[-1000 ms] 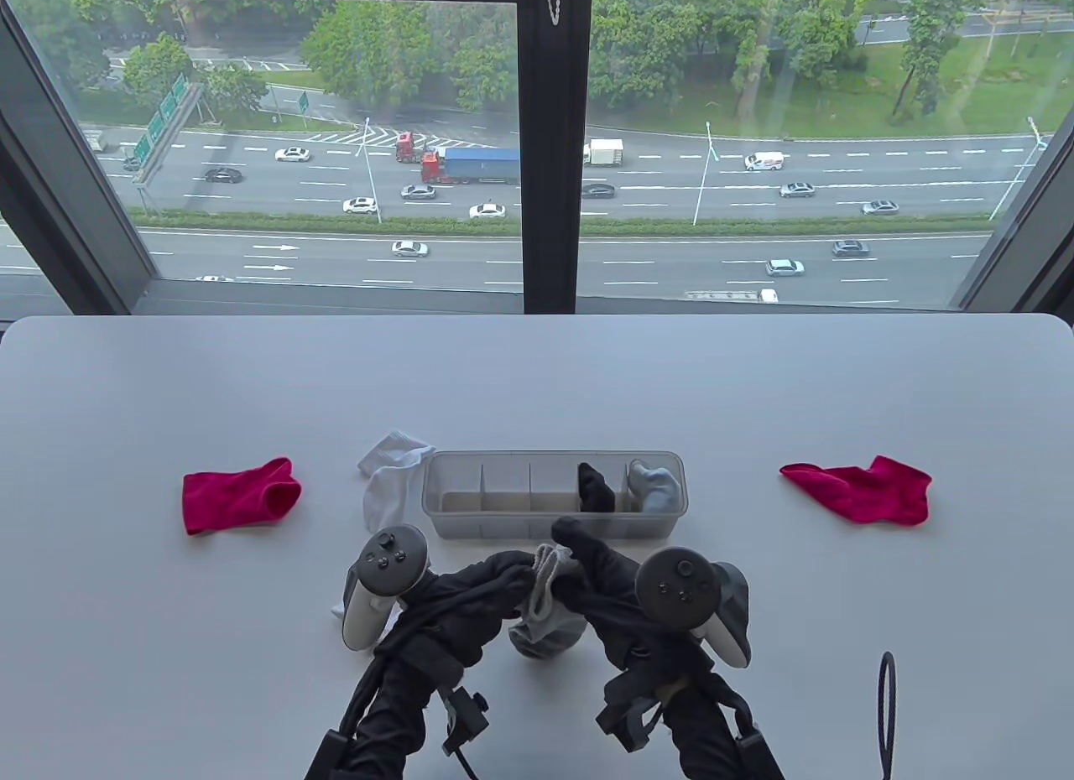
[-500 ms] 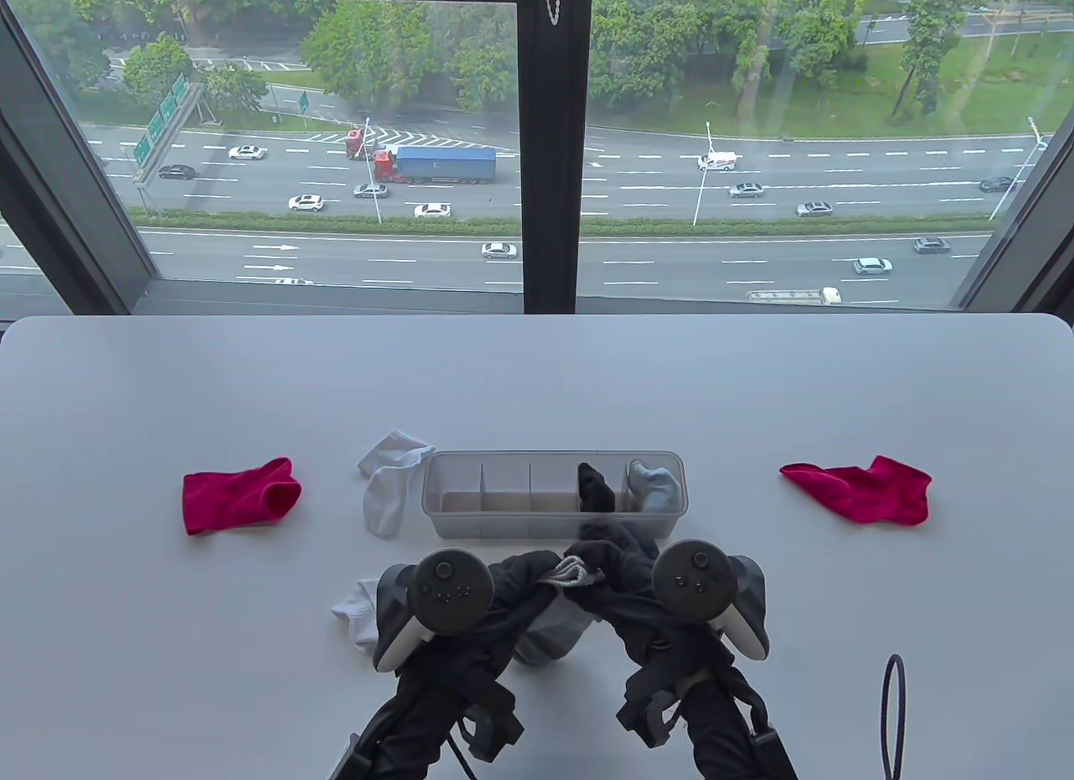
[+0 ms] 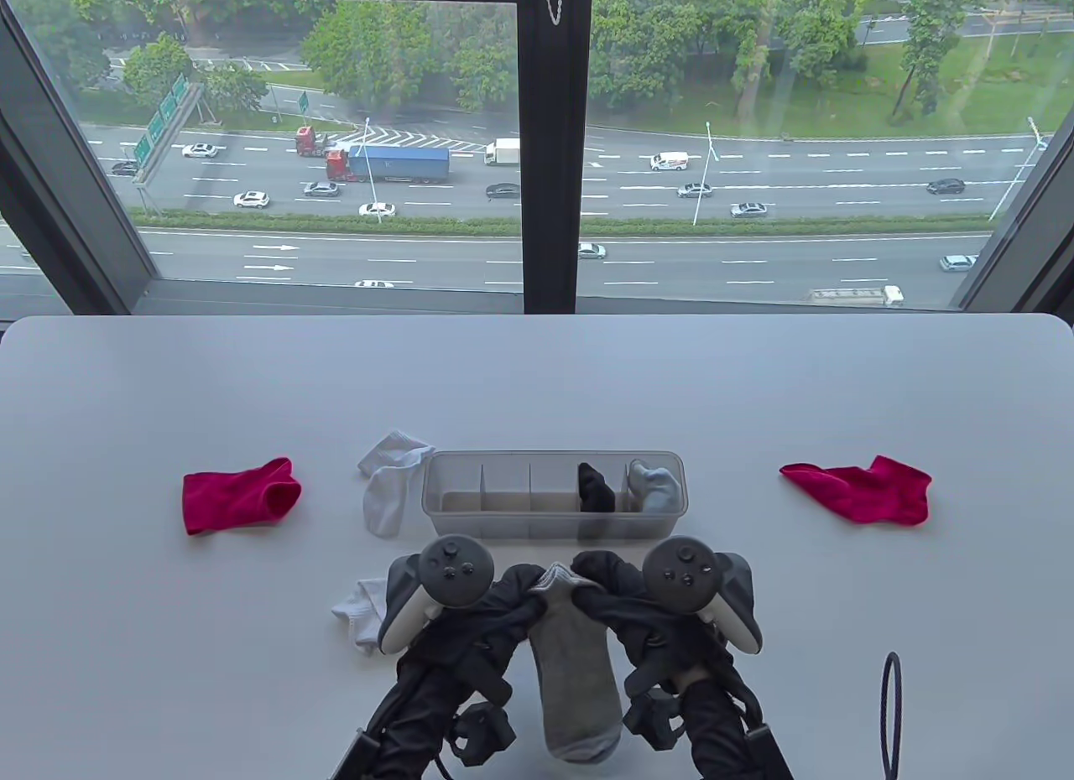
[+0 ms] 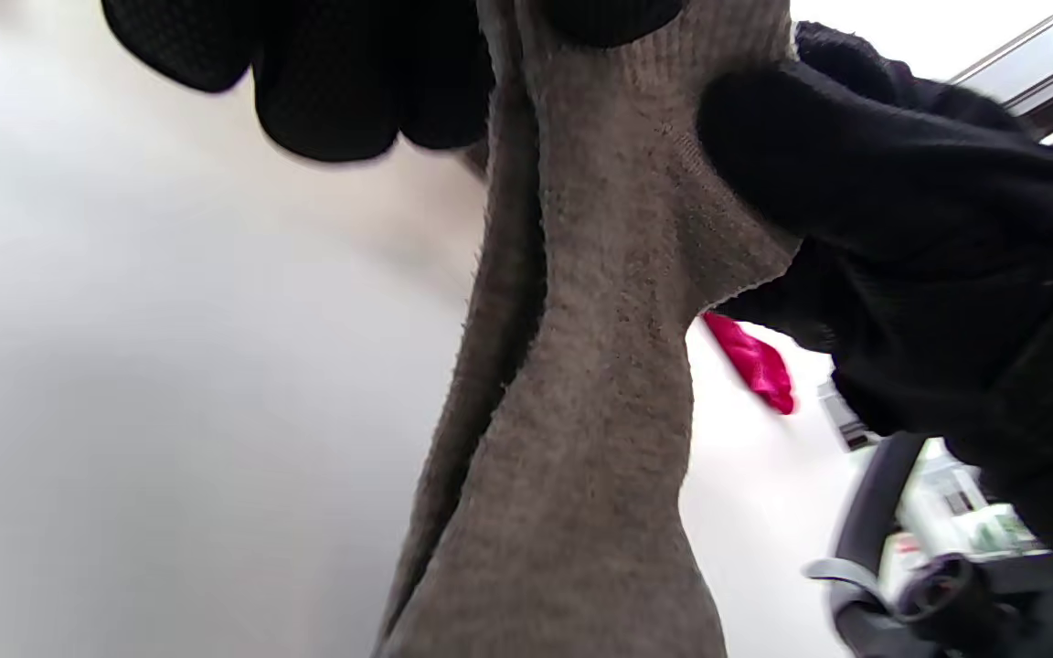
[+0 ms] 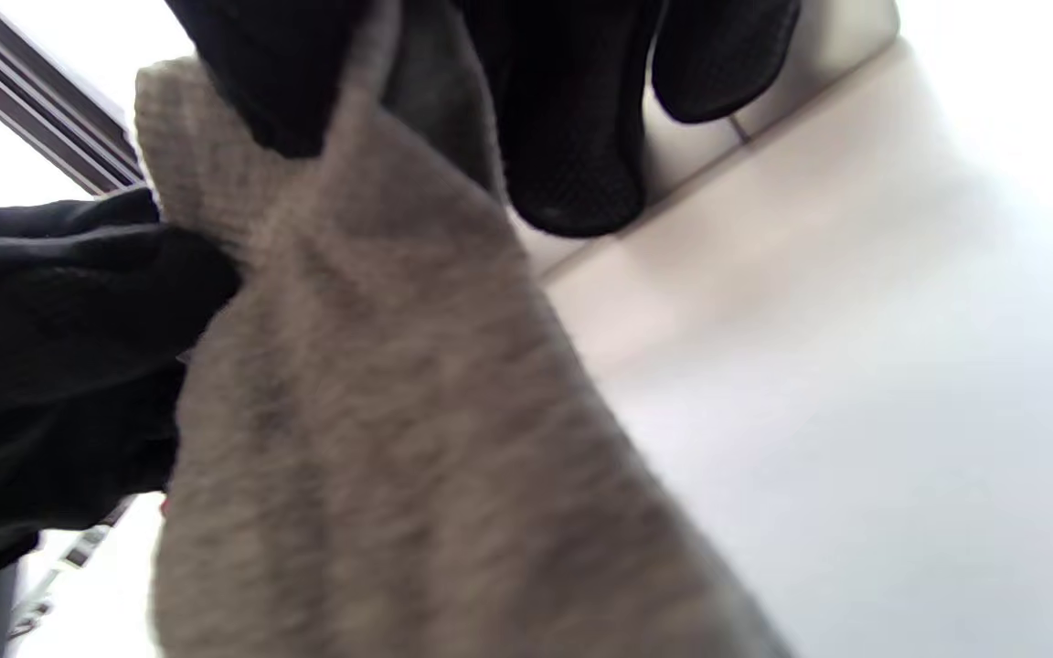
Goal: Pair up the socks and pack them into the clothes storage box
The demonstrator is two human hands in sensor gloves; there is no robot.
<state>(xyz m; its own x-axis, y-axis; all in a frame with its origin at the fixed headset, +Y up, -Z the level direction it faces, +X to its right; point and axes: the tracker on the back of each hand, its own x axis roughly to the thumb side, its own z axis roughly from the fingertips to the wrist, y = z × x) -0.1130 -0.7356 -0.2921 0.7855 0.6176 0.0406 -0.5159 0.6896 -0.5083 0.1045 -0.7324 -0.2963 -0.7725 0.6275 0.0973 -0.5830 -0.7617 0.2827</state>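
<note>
Table view: both hands, left (image 3: pixel 512 600) and right (image 3: pixel 600 595), pinch grey sock (image 3: pixel 575 688) cuff.

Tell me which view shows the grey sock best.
The table view: the whole grey sock hangs there, pinched at its cuff by the left hand and right hand. Both wrist views show only a blurred close-up of its upper part between gloved fingers.

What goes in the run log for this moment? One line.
left hand: pinching grey sock cuff | right hand: pinching same cuff | box: black and blue-grey socks inside | loose: two red, two white
</note>
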